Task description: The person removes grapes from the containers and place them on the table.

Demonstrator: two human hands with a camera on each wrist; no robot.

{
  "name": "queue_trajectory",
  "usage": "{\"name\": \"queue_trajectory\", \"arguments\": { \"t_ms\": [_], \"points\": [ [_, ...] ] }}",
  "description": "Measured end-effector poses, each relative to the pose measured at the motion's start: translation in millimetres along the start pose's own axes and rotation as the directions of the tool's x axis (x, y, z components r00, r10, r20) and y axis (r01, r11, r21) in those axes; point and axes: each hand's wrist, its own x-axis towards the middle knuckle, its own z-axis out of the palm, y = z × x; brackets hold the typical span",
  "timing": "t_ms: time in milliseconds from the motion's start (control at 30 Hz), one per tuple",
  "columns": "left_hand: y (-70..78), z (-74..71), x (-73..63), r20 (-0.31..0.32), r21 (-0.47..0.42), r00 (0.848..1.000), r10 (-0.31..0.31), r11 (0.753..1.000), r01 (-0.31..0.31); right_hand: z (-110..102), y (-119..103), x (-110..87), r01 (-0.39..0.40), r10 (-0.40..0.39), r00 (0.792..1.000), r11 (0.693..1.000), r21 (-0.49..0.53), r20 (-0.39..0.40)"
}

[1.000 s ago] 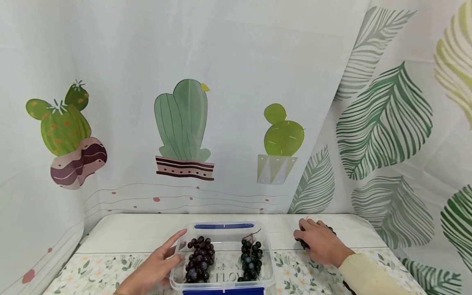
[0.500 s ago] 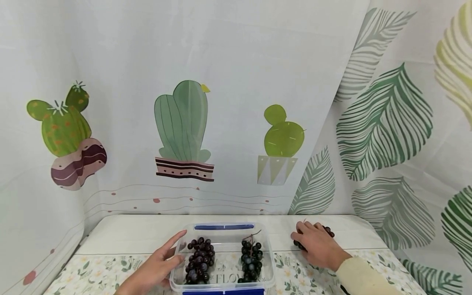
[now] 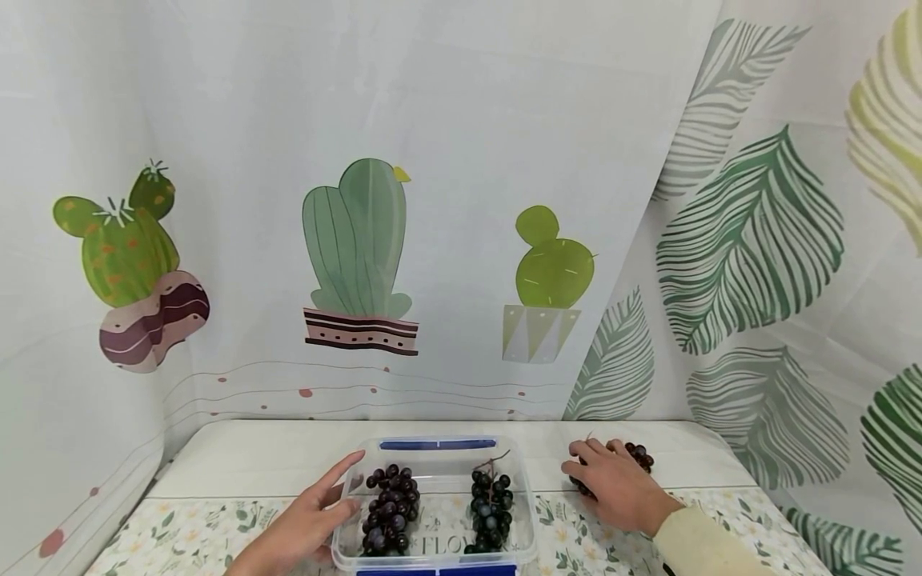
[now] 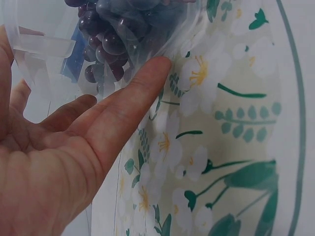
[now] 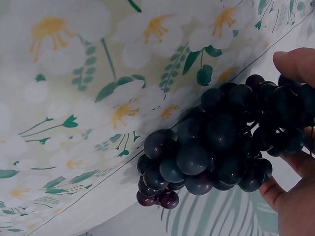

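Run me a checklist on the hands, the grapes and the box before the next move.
1. Right hand has the held bunch between thumb and fingers: ok.
2. Held bunch lifted off the table: cannot tell; the views do not settle whether its underside touches.
3. Left hand at the left side of the clear box: ok.
4. Gap inside the box between the left bunch and the right bunch: ok, they lie apart.
5. Right hand over the box, if the bunch is to go in there: not ok, it is off to the right.
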Motion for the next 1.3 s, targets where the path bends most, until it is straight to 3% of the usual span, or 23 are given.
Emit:
{"name": "queue_trajectory", "arguments": {
  "t_ms": [233, 467, 867, 1300],
  "points": [
    [-1.5, 0.9, 0.3, 0.0, 0.002, 1.0, 0.005, 1.0, -0.005, -2.3, -3.0, -0.2, 0.019, -0.018, 1.0, 1.0, -0.011, 0.014],
    [-1.6, 0.6, 1.2, -0.002, 0.0, 1.0, 0.004, 1.0, -0.004, -5.3, -1.5, 0.3, -0.015, 0.01, 0.997, 0.998, 0.065, 0.079],
    [-2.2, -1.0, 1.4, 0.012, -0.004, 1.0, 0.006, 1.0, -0.006, -9.1, 0.8, -1.3, -0.05, 0.034, 0.993, 0.989, 0.137, 0.115],
    [-0.4, -0.3, 0.4, 0.003, -0.005, 1.0, -0.003, 1.0, 0.003, -16.6, -5.4, -0.1, -0.03, 0.025, 0.999, 0.99, 0.138, 0.033]
  ]
}}
